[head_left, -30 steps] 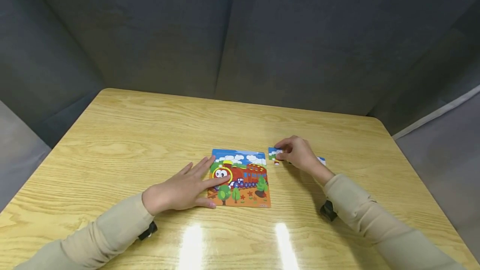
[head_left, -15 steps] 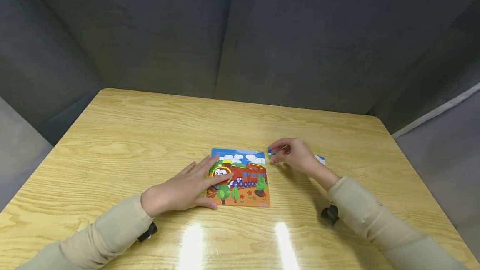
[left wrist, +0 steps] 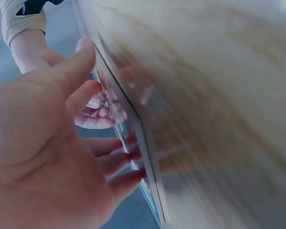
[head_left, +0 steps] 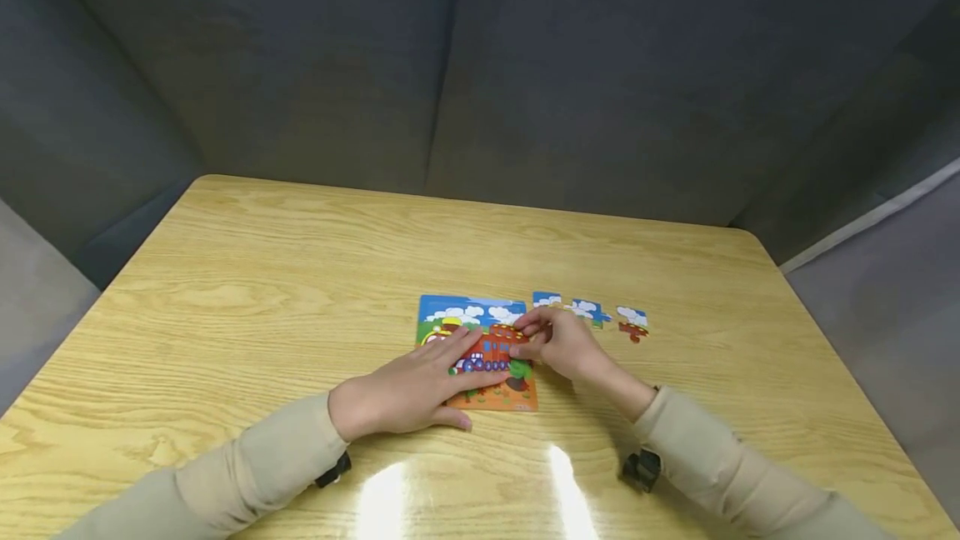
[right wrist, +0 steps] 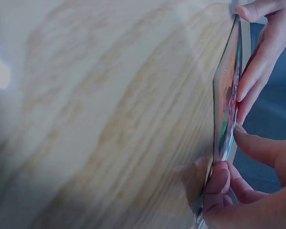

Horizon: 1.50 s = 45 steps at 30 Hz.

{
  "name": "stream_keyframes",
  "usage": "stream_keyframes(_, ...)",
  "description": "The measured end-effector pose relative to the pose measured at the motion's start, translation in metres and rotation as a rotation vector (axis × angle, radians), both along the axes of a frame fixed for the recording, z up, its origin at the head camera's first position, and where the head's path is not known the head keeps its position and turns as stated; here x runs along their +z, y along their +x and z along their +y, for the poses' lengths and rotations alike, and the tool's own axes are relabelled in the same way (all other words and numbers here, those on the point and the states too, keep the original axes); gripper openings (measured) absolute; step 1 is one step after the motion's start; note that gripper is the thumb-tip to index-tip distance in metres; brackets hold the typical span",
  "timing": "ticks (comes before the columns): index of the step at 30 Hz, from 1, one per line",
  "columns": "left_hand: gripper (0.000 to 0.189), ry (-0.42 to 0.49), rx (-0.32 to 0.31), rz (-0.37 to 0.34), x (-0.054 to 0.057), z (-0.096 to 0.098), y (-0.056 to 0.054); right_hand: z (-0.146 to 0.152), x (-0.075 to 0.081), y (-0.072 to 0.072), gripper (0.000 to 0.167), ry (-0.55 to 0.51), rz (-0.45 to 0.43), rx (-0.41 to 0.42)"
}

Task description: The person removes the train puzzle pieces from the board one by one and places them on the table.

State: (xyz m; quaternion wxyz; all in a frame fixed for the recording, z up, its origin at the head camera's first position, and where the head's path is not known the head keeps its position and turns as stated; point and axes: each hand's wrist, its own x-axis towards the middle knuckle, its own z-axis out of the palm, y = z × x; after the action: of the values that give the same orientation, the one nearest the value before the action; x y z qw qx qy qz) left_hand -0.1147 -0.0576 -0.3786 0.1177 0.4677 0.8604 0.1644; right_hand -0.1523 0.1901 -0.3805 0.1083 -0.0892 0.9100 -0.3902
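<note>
A train jigsaw puzzle [head_left: 438,306] lies flat near the middle of the wooden table. My left hand [head_left: 420,394] spreads straight fingers over its centre and left part, covering much of the picture. In the left wrist view, those fingertips [left wrist: 133,179] meet the puzzle's face. My right hand [head_left: 566,344] is at the right edge, thumb and forefinger bent over the red carriage. In the right wrist view, its fingers [right wrist: 217,179] are curled at that edge; I cannot tell if they pinch a piece. Loose puzzle pieces [head_left: 587,308] with clouds and sky lie just beyond this hand.
Farther right on the table [head_left: 300,257], one loose piece [head_left: 632,321] shows cloud and red carriage. A dark grey curtain [head_left: 337,65] stands behind the table's far edge. Two bright reflections lie on the near tabletop.
My right hand has moved left and nearer, from the loose pieces to the puzzle's right edge, uncovering pieces. My left hand has slid right across the picture.
</note>
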Motion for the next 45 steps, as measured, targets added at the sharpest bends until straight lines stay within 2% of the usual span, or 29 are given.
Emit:
stream_keyframes(8,0.057,-0.034,0.003,0.033,-0.003,-0.001,0.0,-0.007,-0.001,-0.003,0.027,0.08,0.018,0.034)
stream_keyframes(12,0.056,-0.038,-0.005,0.055,-0.003,-0.001,0.001,-0.008,0.002,-0.005,0.027,0.083,0.02,0.061)
stream_keyframes(23,0.054,-0.035,-0.013,0.052,-0.003,0.0,0.0,-0.004,0.0,0.0,0.024,-0.085,0.062,0.1)
stream_keyframes(28,0.053,-0.034,-0.017,0.067,-0.002,-0.001,0.001,0.003,0.002,-0.001,0.022,-0.156,0.071,0.085)
stream_keyframes(31,0.053,-0.035,-0.018,0.072,-0.003,-0.001,0.001,0.014,0.008,-0.002,0.022,-0.182,0.058,0.063)
stream_keyframes(35,0.053,-0.039,-0.015,0.074,-0.003,0.0,0.0,0.04,0.014,-0.003,0.022,-0.164,0.04,0.005)
stream_keyframes(39,0.052,-0.046,-0.014,0.075,-0.003,0.001,0.001,0.074,0.017,0.001,0.022,-0.09,0.046,-0.057)
stream_keyframes(45,0.052,-0.047,-0.009,0.077,-0.004,0.0,0.0,0.119,0.011,0.014,0.022,-0.009,0.031,-0.118)
